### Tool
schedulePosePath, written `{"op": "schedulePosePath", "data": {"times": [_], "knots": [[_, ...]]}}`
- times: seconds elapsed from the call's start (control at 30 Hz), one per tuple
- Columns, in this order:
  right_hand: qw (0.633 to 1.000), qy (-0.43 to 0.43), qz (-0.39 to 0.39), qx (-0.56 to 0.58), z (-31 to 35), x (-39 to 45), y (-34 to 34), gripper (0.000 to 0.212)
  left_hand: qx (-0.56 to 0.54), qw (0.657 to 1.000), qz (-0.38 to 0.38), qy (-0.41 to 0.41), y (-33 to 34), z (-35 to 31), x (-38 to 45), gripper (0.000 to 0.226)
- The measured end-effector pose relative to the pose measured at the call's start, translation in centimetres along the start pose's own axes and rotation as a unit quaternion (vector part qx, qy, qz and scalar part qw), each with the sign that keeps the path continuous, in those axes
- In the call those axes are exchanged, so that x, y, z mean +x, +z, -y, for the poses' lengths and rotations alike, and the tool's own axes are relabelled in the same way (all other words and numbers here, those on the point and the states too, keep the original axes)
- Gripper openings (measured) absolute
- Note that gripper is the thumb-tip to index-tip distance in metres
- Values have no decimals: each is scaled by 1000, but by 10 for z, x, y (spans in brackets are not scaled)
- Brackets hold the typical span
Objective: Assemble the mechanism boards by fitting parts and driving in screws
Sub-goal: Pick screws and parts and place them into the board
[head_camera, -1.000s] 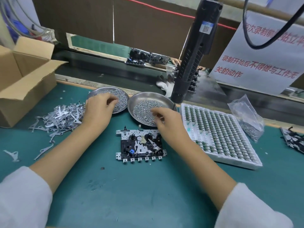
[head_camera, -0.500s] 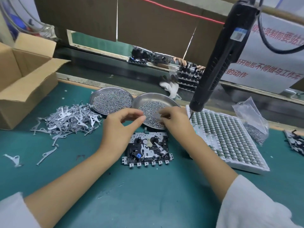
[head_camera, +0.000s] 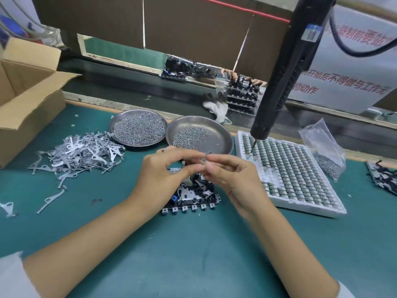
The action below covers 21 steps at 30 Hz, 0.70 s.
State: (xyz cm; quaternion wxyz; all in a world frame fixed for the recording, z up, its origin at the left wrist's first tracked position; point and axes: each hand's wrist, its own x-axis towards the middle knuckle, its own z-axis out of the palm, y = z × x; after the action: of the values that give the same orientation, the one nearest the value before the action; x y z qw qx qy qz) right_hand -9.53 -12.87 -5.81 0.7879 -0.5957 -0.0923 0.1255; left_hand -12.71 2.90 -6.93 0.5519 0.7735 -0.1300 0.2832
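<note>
The mechanism board [head_camera: 194, 197], black with metal parts and a row of tabs along its near edge, lies flat on the green mat. Just above its far half my two hands meet fingertip to fingertip. My left hand [head_camera: 163, 175] and my right hand [head_camera: 233, 179] both pinch small silver screws [head_camera: 205, 159] where the fingertips touch. How many screws each hand holds cannot be made out. Two steel dishes sit behind the hands: the left dish [head_camera: 116, 120] is full of screws, and the right dish [head_camera: 223, 136] holds fewer.
A black electric screwdriver [head_camera: 279, 82] hangs at the right, tip over a white tray of small parts [head_camera: 300, 203]. A pile of metal levers [head_camera: 79, 151] and an open cardboard box [head_camera: 28, 104] lie left. A bag of screws [head_camera: 324, 147] and another board [head_camera: 384, 177] sit far right.
Both hands left the screw dishes and came together above the board. The camera tilted, so the hanging screwdriver now appears farther right.
</note>
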Motion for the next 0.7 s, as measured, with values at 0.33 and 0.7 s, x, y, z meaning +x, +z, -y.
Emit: {"op": "schedulePosePath", "data": {"times": [0.33,0.7], "knots": [[999,10,31,-3,5,-2,-6,28,-12,1000,-3,22,2,1,0,23],[997,43,69,-9,12,-3,-11,22,-5,998,23,59,0,-3,0,26]]}}
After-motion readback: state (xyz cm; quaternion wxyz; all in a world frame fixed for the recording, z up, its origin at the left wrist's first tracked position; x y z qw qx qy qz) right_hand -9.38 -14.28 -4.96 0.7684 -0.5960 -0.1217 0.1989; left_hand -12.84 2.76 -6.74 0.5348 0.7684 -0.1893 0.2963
